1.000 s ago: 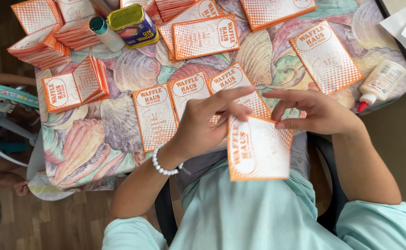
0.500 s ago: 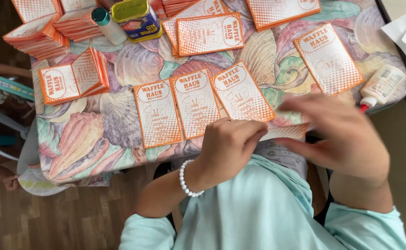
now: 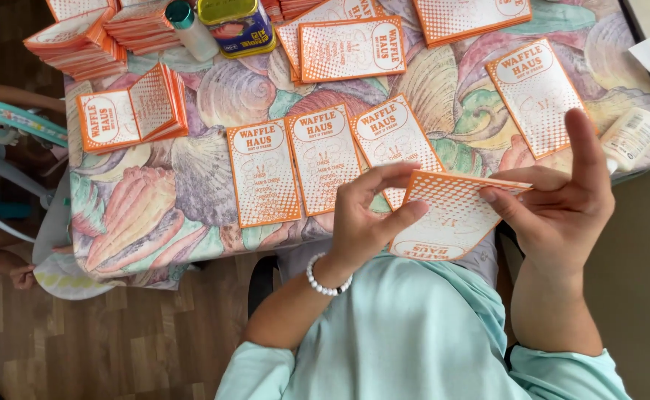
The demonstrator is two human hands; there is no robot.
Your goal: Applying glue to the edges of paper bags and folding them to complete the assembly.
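Observation:
An orange-and-white printed card (image 3: 451,215) is held flat over my lap, just below the table edge. My left hand (image 3: 366,218) pinches its left edge between thumb and fingers; a white bead bracelet is on that wrist. My right hand (image 3: 562,196) grips the card's right edge, index finger raised. On the table directly above lie three matching cards side by side (image 3: 317,163).
The table has a seashell-patterned cloth (image 3: 155,207). More cards lie at upper right (image 3: 536,92) and top centre (image 3: 351,48), with stacks at top left (image 3: 73,41) and an open folded pile (image 3: 132,111). A glue bottle (image 3: 628,137), a tin (image 3: 236,26) and a tube (image 3: 192,30) stand nearby.
Both hands drew the card back from the table toward my lap, then turned it so its printed face shows upside down. The view shifted slightly.

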